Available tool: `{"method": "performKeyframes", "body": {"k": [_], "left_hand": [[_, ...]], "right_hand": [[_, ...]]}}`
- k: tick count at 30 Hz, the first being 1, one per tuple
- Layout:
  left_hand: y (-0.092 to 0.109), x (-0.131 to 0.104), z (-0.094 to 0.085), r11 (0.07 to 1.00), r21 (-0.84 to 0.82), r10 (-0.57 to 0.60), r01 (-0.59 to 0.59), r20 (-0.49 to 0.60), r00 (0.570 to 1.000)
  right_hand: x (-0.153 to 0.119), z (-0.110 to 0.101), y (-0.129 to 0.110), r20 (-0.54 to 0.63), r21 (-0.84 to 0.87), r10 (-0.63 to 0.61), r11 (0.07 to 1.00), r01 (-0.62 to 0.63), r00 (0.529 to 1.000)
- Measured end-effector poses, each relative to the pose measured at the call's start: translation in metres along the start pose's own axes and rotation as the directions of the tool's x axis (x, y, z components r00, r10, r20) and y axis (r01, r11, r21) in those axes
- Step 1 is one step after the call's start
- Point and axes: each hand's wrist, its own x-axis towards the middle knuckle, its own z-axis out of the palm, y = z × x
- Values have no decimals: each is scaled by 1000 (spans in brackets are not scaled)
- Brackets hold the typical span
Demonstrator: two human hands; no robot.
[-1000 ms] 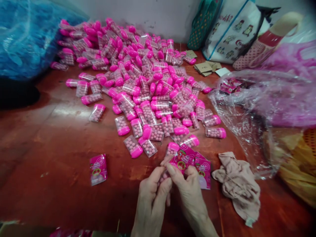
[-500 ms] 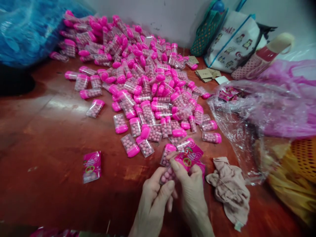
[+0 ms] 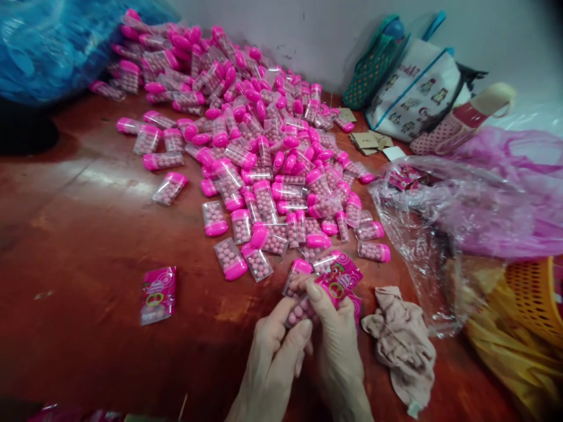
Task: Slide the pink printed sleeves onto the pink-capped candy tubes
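Head view: the left hand [image 3: 271,346] pinches a clear box of pink balls [image 3: 300,312] between thumb and fingers; the box sits between the two hands. The right hand [image 3: 336,334], thumb on top, grips a printed magenta sleeve [image 3: 338,280], with a second sleeve [image 3: 356,309] showing beneath. The box looks light and stiff, its smooth walls probably slippery; its narrow sides seem the surest hold, and a hard squeeze might crack it. The sleeve seems thin and apt to crease, so its edges suit a gentle pinch. Fingers hide whether it encloses any of the box.

Well left of the grip, beyond it, lies a blue-filled plastic bag [image 3: 65,53]; nearer, a sleeved packet [image 3: 157,298] rests flat on the tabletop [image 3: 88,246]. Beyond the grip spreads a heap of pink-capped boxes [image 3: 264,135], one capped box [image 3: 301,267] crowding the fingertips. Right of the grip, a crumpled beige cloth [image 3: 402,346], clear plastic bag [image 3: 416,258] and orange basket [image 3: 534,293] limit the room.
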Motion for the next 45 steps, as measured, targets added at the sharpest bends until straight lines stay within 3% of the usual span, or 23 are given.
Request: {"method": "performKeyframes", "body": {"k": [5, 9, 12, 18, 24, 27, 33, 39, 42, 45], "left_hand": [[-4, 2, 4, 987, -158, -27, 20, -42, 999], [-3, 8, -4, 954, -296, -53, 43, -26, 998], [-1, 11, -10, 945, -316, -79, 81, 21, 997], [0, 8, -8, 935, -349, -65, 59, -4, 998], [-2, 9, -8, 940, -340, -18, -9, -78, 997], [-3, 13, -7, 961, -278, 0, -12, -43, 999], [-1, 9, -3, 996, -77, 29, -35, -75, 997], [-1, 5, 1, 984, -177, -3, -25, -161, 987], [-3, 10, 0, 979, -204, -4, -24, -137, 991], [-2, 17, -8, 985, -172, -5, -2, -41, 999]], "right_hand": [[-8, 5, 10, 3, -150, -34, 988, 34, 999], [-11, -2, 17, 28, -117, -31, 993, 34, 999], [-6, -9, 13, -52, -75, -114, 991, 110, 992], [-8, 0, 10, 21, -164, -158, 974, 159, 987], [-14, 2, 26, 2, -128, -147, 981, 146, 989], [-7, -4, 19, 67, -64, -110, 991, 115, 992], [1, 7, -2, 28, -1, -34, 999, 34, 999], [-6, 15, 9, 86, -85, -51, 995, 59, 995], [-6, 13, 16, 29, -81, -54, 995, 56, 998], [-4, 6, 16, 14, -91, -31, 995, 32, 999]]}}
